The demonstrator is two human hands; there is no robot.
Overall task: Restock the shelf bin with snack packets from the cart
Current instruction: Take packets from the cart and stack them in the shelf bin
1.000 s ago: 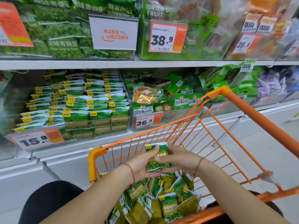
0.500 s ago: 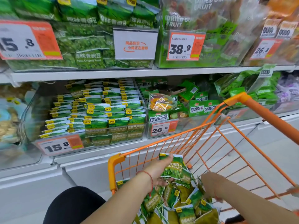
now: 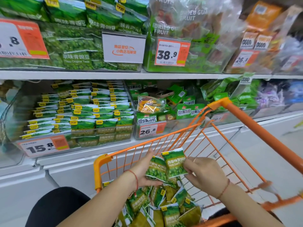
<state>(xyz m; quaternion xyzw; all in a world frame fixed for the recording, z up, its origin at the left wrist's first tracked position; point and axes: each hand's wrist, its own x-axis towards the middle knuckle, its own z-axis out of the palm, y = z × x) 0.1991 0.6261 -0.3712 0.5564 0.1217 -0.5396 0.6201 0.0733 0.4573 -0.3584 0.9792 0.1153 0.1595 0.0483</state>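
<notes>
My left hand [image 3: 144, 171] cradles a green packet [image 3: 155, 168]; my right hand's [image 3: 205, 174] fingers [image 3: 188, 167] pinch a second packet [image 3: 174, 163] beside it. I judge they are being stacked over the cart [image 3: 103, 161] for one carry to the shelf bin [image 3: 73, 141].

The frame's bottom edge cuts off the cart's packet pile [image 3: 157, 210]; far-right shelf goods [image 3: 282, 51] blur.

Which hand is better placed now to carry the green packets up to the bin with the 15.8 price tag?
Probably the left hand: it already holds the packets from below, and the bin lies up on its side. The right hand only pinches one packet's edge.
</notes>
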